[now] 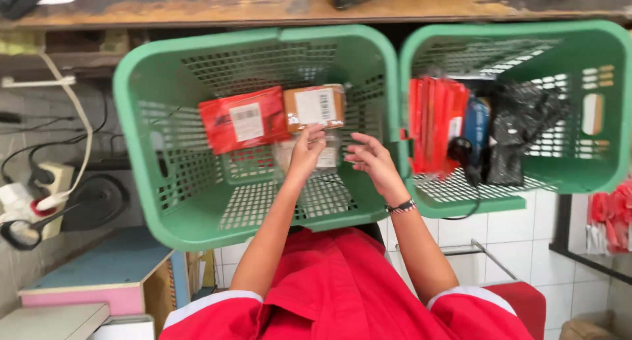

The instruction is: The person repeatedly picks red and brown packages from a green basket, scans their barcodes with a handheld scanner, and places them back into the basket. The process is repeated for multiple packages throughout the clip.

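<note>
Head view: two green mesh baskets sitting side by side under the wooden desk (263,11) edge, rims touching.
Count, left basket (151,182): three parcels showing, namely one red parcel (242,119), one brown parcel (315,107), one clear-wrapped parcel (327,154) lying under the hands.
Count, right basket (592,175): one stack of red packets (431,126) standing on edge, one blue item (475,129), one black bag (520,132); exact packet number not readable.
Left hand (307,152): fingers reaching up, tips touching the lower edge of the brown parcel; not closing around it, so holding nothing.
Right hand (372,161): fingers half open and curling, hovering just beside the clear-wrapped parcel; holding nothing; beaded bracelet (400,207) sitting on the wrist.
Edges/room: parcels crowding the far wall of the left basket; near half of its mesh floor lying bare; right hand sitting close to the shared rim.
Brown parcel look: flat, taped, white label with barcode, lying beside the red parcel, touching it.
</note>
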